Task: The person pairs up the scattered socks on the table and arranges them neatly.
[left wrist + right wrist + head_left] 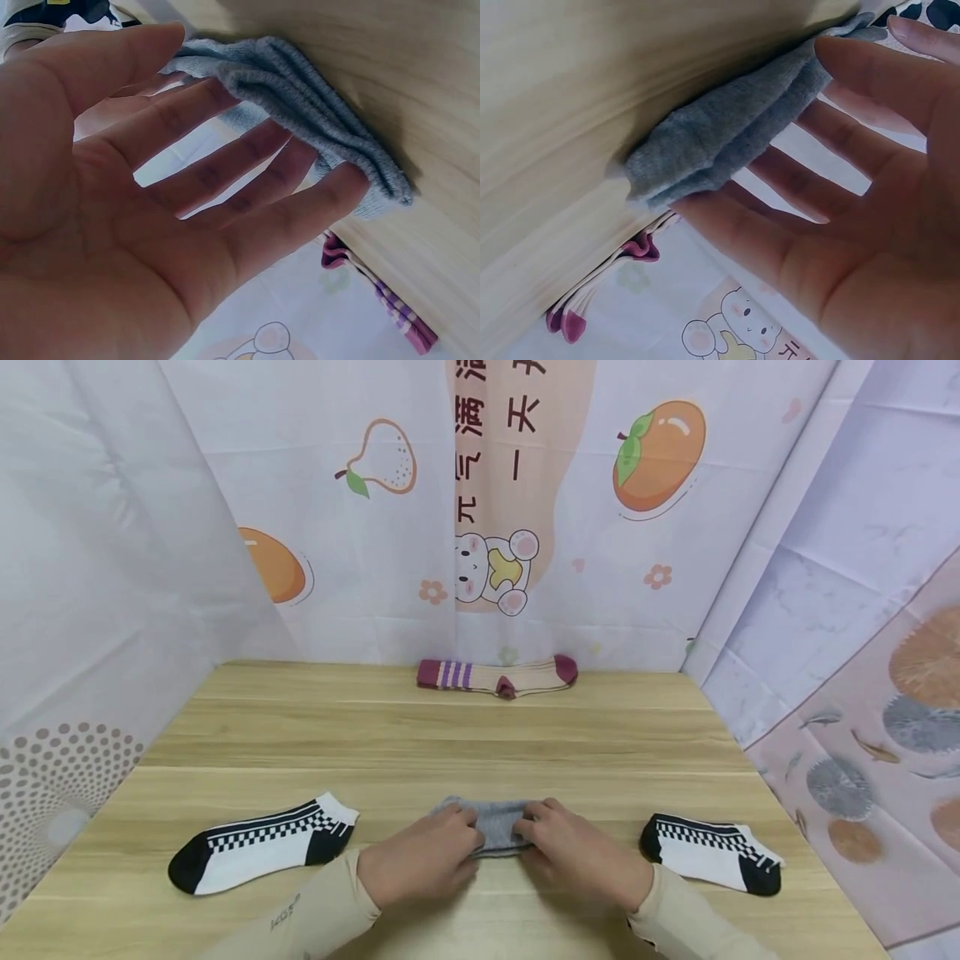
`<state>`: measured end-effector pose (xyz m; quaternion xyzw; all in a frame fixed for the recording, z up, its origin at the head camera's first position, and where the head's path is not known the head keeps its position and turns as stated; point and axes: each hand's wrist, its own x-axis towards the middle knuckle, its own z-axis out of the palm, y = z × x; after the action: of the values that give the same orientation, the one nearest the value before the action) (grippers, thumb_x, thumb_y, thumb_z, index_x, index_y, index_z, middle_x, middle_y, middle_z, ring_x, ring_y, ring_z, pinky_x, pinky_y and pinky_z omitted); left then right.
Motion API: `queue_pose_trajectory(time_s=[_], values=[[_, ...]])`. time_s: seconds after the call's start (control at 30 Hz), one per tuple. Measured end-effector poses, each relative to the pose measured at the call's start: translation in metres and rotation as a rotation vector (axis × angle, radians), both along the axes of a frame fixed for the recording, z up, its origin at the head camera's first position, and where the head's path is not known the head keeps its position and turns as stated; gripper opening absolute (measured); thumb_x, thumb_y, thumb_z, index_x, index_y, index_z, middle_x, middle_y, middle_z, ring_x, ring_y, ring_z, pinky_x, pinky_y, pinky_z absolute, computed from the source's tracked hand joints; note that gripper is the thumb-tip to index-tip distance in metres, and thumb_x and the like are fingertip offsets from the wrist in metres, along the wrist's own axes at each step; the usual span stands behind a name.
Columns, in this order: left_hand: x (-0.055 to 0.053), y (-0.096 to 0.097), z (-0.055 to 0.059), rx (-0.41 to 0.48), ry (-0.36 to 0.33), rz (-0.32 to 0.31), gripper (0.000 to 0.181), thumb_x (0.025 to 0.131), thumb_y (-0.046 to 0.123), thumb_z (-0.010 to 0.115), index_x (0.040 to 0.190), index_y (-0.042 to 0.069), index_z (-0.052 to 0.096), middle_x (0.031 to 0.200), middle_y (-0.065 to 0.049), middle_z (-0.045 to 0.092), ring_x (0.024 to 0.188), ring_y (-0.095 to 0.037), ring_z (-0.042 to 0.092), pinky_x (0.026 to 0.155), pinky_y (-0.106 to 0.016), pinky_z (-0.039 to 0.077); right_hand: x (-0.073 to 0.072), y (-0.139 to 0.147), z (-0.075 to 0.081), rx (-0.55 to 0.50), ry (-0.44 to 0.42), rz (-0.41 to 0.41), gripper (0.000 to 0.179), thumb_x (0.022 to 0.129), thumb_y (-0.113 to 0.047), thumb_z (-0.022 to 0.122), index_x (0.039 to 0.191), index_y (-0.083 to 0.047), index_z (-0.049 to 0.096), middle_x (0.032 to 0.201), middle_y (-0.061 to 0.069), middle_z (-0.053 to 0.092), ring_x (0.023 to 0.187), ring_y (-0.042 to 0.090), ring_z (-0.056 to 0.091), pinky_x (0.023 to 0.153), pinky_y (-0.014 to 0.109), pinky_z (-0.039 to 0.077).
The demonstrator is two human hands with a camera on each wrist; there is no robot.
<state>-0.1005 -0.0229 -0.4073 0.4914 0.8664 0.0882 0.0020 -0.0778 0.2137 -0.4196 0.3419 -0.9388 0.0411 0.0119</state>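
Observation:
A folded grey sock [495,827] lies on the wooden table in front of me, between both hands. My left hand [431,856] grips its left end; in the left wrist view the fingers [240,161] reach into the ribbed fabric, and their tips are partly hidden by it. At the opposite end my right hand [573,856] holds the sock, with the thumb [862,64] at the near edge and the fingers along the far side. Folded layers of the grey sock [720,135] show in the right wrist view.
A black-and-white checkered sock [262,847] lies to the left and a matching sock [712,852] to the right. Along the back edge lies a beige, purple and maroon sock [495,677]. Printed curtains [390,568] hang behind the table [360,743] and at its sides.

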Motion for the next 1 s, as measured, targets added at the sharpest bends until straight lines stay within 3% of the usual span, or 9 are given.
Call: queue_pose_trajectory(time_s=[0.4,0.7,1.0], values=[[-0.024,0.004,-0.007,0.008,0.06,0.014,0.01,0.091,0.016,0.069,0.092,0.008,0.072,0.082,0.001,0.054,0.078,-0.014,0.05,0.071,-0.03,0.046,-0.019,0.003,0.001,-0.007,-0.018,-0.036,0.029,0.088,-0.009,0.073,0.116,-0.004,0.067,0.117,0.014,0.064,0.105,0.03,0.06,0.087,0.043,0.053],[-0.048,0.011,-0.006,0.01,0.017,-0.004,0.009,0.09,0.015,0.071,0.089,0.006,0.071,0.077,0.001,0.056,0.068,-0.01,0.046,0.064,-0.028,0.044,-0.043,0.008,-0.003,-0.032,0.015,-0.017,0.025,0.089,-0.007,0.072,0.113,-0.006,0.067,0.112,0.013,0.065,0.103,0.027,0.062,0.087,0.041,0.053],[-0.085,0.019,-0.006,0.014,-0.051,-0.001,0.008,0.089,0.012,0.071,0.087,0.005,0.069,0.079,-0.001,0.055,0.068,-0.011,0.045,0.061,-0.026,0.042,-0.071,0.01,-0.002,-0.046,-0.025,-0.024,0.019,0.088,-0.002,0.071,0.106,-0.005,0.065,0.104,0.011,0.064,0.089,0.02,0.06,0.075,0.037,0.052]])
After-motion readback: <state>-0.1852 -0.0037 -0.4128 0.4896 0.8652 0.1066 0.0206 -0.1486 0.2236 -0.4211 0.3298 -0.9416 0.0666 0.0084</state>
